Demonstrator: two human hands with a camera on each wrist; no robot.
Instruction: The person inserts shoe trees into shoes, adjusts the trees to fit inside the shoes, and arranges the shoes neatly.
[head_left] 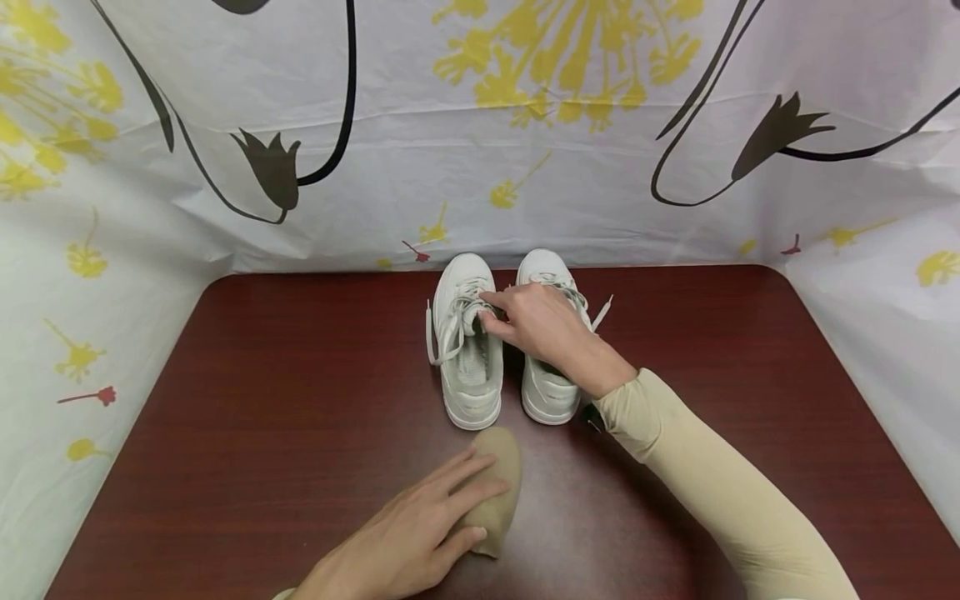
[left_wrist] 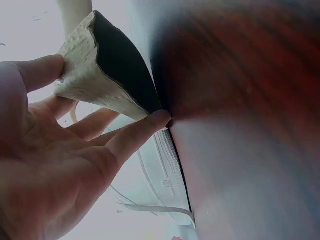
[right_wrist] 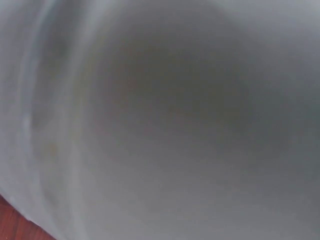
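Observation:
My left hand (head_left: 420, 517) grips a tan, hollow shoe insert (head_left: 504, 479) close over the table, in front of the shoes. In the left wrist view, the thumb lies on one side of the shoe insert (left_wrist: 107, 65) and the fingers on the other; its inside is dark. Two white sneakers stand side by side, toes away from me. My right hand (head_left: 543, 321) reaches across the right sneaker (head_left: 551, 400) to the left sneaker (head_left: 472, 400). Its thumb and forefinger pinch the left sneaker's tongue (head_left: 471, 316). The right wrist view is filled by a blurred pale surface.
The sneakers stand at the far edge of the dark red table (head_left: 315, 400), against a white cloth (head_left: 360, 225) printed with flowers. The cloth also rises along both sides. Loose laces (head_left: 430, 333) hang from the shoes' outer sides. A small dark object (head_left: 591, 417) shows under the right wrist.

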